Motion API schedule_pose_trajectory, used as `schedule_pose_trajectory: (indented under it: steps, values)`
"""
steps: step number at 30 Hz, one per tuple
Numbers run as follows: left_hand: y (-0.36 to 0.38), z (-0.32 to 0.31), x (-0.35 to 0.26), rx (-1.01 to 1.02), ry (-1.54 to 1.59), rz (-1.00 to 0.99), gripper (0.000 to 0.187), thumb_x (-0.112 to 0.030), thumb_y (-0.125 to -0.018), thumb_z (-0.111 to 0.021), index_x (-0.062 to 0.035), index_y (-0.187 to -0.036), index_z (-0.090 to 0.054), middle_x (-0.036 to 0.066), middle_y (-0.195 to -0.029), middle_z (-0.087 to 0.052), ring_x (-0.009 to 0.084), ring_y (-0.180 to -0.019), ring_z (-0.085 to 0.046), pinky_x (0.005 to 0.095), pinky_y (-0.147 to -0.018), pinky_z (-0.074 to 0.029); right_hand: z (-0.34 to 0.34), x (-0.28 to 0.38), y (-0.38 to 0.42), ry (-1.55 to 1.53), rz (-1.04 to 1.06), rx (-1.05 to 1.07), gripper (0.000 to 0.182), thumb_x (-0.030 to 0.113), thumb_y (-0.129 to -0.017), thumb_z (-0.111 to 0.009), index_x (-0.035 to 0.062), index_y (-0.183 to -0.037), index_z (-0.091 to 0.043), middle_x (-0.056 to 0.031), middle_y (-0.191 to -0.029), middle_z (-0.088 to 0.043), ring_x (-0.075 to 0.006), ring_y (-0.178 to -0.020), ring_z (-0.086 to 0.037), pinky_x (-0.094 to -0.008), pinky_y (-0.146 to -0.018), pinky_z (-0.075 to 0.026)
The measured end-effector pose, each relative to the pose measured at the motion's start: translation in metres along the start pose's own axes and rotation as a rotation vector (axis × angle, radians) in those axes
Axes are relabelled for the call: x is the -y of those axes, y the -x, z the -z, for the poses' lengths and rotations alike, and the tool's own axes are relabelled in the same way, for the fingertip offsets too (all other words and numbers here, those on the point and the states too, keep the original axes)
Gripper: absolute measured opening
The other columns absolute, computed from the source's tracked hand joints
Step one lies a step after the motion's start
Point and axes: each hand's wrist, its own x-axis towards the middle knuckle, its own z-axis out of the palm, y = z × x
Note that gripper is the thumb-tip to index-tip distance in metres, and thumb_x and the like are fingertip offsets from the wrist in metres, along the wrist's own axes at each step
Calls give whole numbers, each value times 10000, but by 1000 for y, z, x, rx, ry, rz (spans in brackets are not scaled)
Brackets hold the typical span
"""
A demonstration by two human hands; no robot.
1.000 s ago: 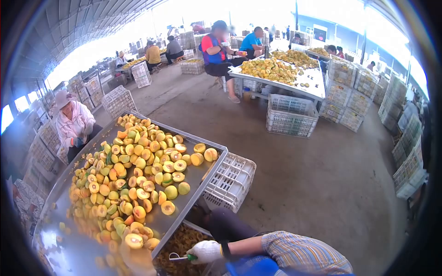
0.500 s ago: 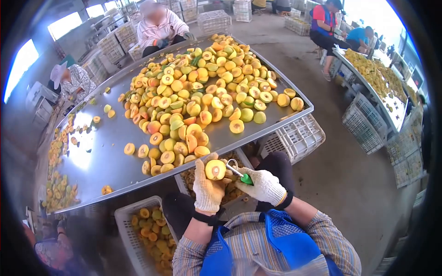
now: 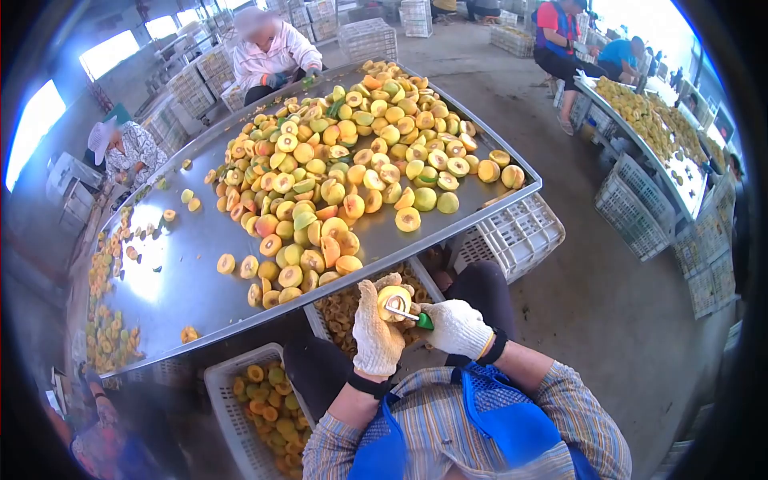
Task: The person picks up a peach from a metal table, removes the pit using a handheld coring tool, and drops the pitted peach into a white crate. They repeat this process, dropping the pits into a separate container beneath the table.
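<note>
My gloved left hand (image 3: 374, 336), fingers curled, holds a yellow peach half (image 3: 395, 293) with its cut face up. In my gloved right hand (image 3: 460, 328) is a pitting tool (image 3: 424, 321) with a green handle and a bent metal end. That metal end lies on the middle of the cut face, at the stone. Just beyond my hands, a heap of peach halves (image 3: 352, 172) covers much of the metal table (image 3: 188, 276).
Below the table's near edge stands a crate of small brownish pieces (image 3: 340, 320). A white crate (image 3: 214, 384) of peach halves is at lower left, another crate (image 3: 524, 236) at right under the table. A person (image 3: 272, 52) works across the table; others sit farther off.
The tool's metal end has moved from beside the peach half onto its cut face. My left hand has shifted slightly right, and the two hands are closer together.
</note>
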Motion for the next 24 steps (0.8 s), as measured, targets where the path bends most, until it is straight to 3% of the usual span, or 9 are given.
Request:
schedule_pose_trajectory:
  steps: [5, 6, 9, 15, 17, 19, 20, 23, 24]
  values:
    - [3, 2, 11, -27, -34, -32, 523, -542, -995, -482, -55, -1121, -623, 128, -925, -682, 262, -716, -669, 313, -573, -508, -18, -30, -8, 20, 110, 83, 242, 224, -823, -652, 142, -1049, -687, -124, -703, -671, -329, -628, -665, -425, -575, -536]
    - [4, 2, 13, -54, -40, -28, 517, -532, -998, -484, -48, -1113, -624, 128, -912, -682, 257, -710, -668, 310, -567, -508, -16, -32, -9, -14, 151, 61, 167, 209, -798, -661, 144, -949, -695, -125, -668, -653, -328, -586, -643, -425, -548, -523]
    - [4, 0, 15, -87, -109, -49, 500, -506, -1006, -485, -33, -1081, -631, 134, -875, -679, 253, -693, -666, 310, -571, -513, -24, -26, -4, -90, -5, 118, 110, 208, -791, -657, 115, -836, -693, -134, -657, -649, -338, -593, -645, -430, -551, -525]
    - [7, -1, 4, 4, -159, 10, 470, -465, -1010, -498, -16, -1035, -635, 143, -858, -673, 256, -707, -667, 349, -637, -544, -28, -21, 4, -41, 16, 181, 177, 229, -826, -622, 69, -802, -693, -145, -662, -657, -349, -615, -662, -427, -571, -542]
    - [1, -2, 5, 39, -127, -47, 462, -463, -1006, -507, -19, -1026, -632, 144, -860, -667, 272, -739, -665, 375, -657, -548, -16, -6, 5, -159, -23, 161, 184, 244, -851, -606, 83, -802, -681, -127, -639, -646, -335, -590, -655, -413, -559, -542]
    - [-1, -11, 3, -51, -19, -88, 426, -396, -992, -567, 23, -1011, -644, 143, -837, -664, 274, -739, -667, 340, -618, -549, -19, -6, 4, -449, 60, 408, 184, 248, -877, -588, 101, -795, -664, -118, -621, -633, -332, -569, -641, -408, -550, -540]
    - [-1, -14, 0, -59, -34, -60, 459, -477, -997, -520, -35, -942, -635, 138, -832, -655, 304, -741, -659, 393, -622, -542, -33, -10, 4, -481, 23, 341, 221, 275, -890, -601, 94, -768, -641, -106, -580, -605, -306, -529, -629, -395, -535, -533]
    - [-7, -3, -4, 9, 31, 34, 474, -491, -991, -524, -44, -884, -639, 150, -806, -653, 312, -711, -653, 394, -589, -538, -36, -19, -2, -30, 254, 117, 260, 310, -877, -639, 78, -760, -653, -98, -574, -611, -266, -509, -635, -373, -533, -533]
    - [-7, -7, -7, -26, -24, 34, 525, -506, -1003, -485, -46, -802, -640, 165, -766, -644, 329, -677, -641, 401, -552, -522, -27, -12, -6, 88, 61, 238, 268, 326, -860, -660, 71, -780, -678, -95, -654, -660, -218, -561, -661, -352, -552, -536]
